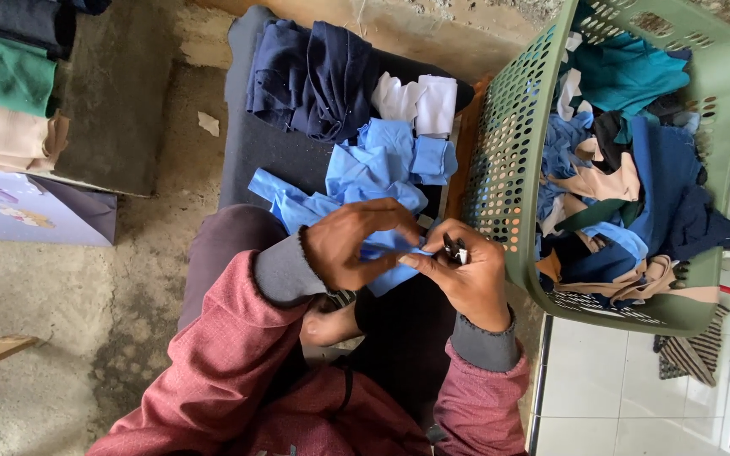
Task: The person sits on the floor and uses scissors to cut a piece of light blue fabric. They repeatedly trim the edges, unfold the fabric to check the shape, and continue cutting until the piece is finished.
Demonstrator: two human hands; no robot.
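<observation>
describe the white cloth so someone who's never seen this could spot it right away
Start at the big green basket on the right and look just left of its perforated wall, to the dark mat. The white cloth lies folded there, between the navy pile and the light blue pieces. It is the only white piece on the mat.

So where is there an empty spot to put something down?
Bare concrete floor shows between the folded fabric stack and the dark mat. White tiles lie bare below the green basket. The basket is crammed with scraps, and light blue pieces crowd the mat by both hands.
</observation>
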